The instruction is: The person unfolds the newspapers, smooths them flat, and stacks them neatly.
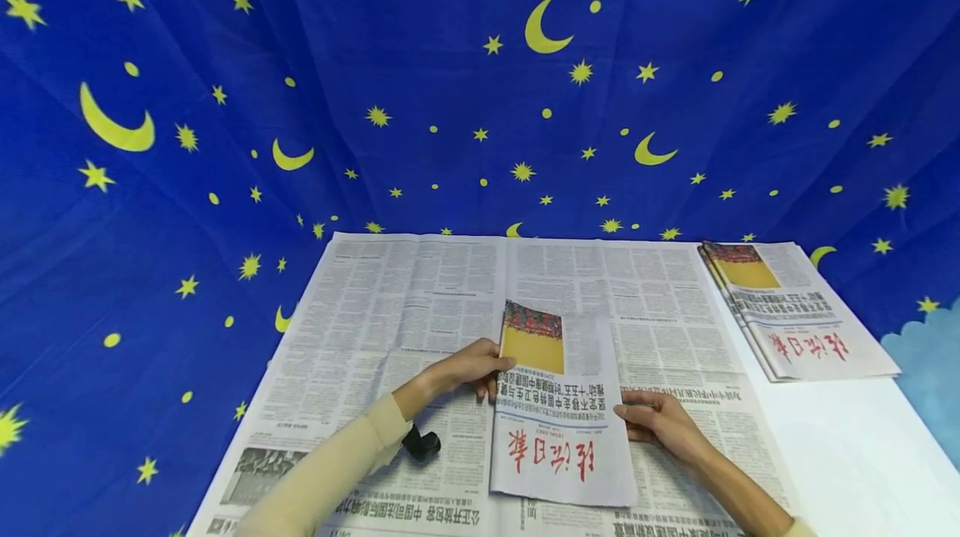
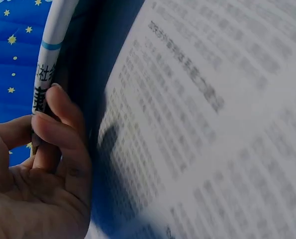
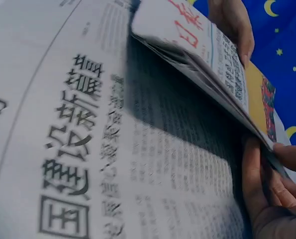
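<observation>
A folded newspaper (image 1: pixel 562 429) with a red title and a yellow picture is held between both hands, over a spread newspaper sheet. My left hand (image 1: pixel 476 366) pinches its left edge, thumb on top and fingers beneath. On the opposite edge, my right hand (image 1: pixel 663 424) grips it the same way. The left wrist view shows the folded edge (image 2: pixel 50 50) between thumb and curled fingers. In the right wrist view the folded newspaper (image 3: pixel 222 64) is raised off the sheet, casting a shadow below, and its layered open side shows.
The spread newspaper sheet (image 1: pixel 442 312) covers much of the white table (image 1: pixel 840 437). At the right back lies a stack of similar folded newspapers (image 1: pixel 810 312). A blue curtain (image 1: pixel 450 62) with yellow stars and moons hangs behind. A small black object (image 1: pixel 422 443) is by the left wrist.
</observation>
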### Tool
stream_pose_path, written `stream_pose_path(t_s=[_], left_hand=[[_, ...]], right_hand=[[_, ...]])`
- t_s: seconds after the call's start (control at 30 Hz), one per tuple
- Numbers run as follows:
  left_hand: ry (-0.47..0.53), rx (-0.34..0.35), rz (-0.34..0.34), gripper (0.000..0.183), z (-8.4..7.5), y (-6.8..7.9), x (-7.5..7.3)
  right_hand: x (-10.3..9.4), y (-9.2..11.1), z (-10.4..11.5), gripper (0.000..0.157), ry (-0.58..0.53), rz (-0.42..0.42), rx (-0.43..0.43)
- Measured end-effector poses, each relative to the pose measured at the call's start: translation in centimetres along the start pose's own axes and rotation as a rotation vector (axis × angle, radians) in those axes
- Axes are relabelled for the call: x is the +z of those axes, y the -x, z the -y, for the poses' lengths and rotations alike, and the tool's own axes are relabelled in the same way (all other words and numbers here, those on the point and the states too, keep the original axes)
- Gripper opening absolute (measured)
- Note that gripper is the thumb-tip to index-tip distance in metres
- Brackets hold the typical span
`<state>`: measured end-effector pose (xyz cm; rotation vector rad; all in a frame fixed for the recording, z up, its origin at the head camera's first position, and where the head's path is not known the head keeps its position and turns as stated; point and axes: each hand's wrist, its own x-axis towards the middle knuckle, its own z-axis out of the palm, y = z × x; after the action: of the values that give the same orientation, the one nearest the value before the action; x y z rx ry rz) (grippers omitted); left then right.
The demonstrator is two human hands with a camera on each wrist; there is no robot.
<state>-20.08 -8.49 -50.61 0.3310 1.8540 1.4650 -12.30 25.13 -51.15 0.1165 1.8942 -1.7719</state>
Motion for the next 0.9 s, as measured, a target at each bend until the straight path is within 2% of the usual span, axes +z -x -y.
stream_pose_path(t_s=[0.17, 0.33, 0.43, 0.57, 0.63, 0.7, 0.8, 0.9], left_hand=[[-0.112, 0.014, 0.022, 0.039, 0.3, 0.8, -0.5], [-0.185, 0.001, 0.021, 0.043, 0.4, 1.4, -1.4], [-0.269, 0.010, -0.046, 0.040, -0.2, 1.2, -2.2], [-0.475, 0.018, -0.199, 0.039, -1.3, 0.1, -3.1], [-0.571, 0.015, -0.260, 0.039, -1.8, -0.6, -3.6], [-0.641, 0.001, -0.294, 0.035, -2.3, -1.3, -3.9], [-0.677, -0.009, -0.273, 0.023, -3.0, -2.2, -4.5], [-0.684, -0.015, -0.201, 0.020, -3.7, -3.0, -5.1]], right_hand=[[0.5, -0.4, 0.2, 0.043, 0.027, 0.028, 0.019], [0.9, -0.7, 0.4, 0.037, 0.090, 0.013, 0.038], [0.9, -0.7, 0.4, 0.036, 0.133, 0.002, 0.036], [1.0, -0.6, 0.5, 0.034, 0.178, -0.023, 0.031], [1.1, -0.7, 0.4, 0.033, 0.193, -0.033, 0.027], [1.2, -0.7, 0.4, 0.032, 0.210, -0.038, 0.023], [1.4, -0.8, 0.3, 0.030, 0.213, -0.051, 0.024], [1.5, -0.8, 0.3, 0.029, 0.210, -0.058, 0.026]])
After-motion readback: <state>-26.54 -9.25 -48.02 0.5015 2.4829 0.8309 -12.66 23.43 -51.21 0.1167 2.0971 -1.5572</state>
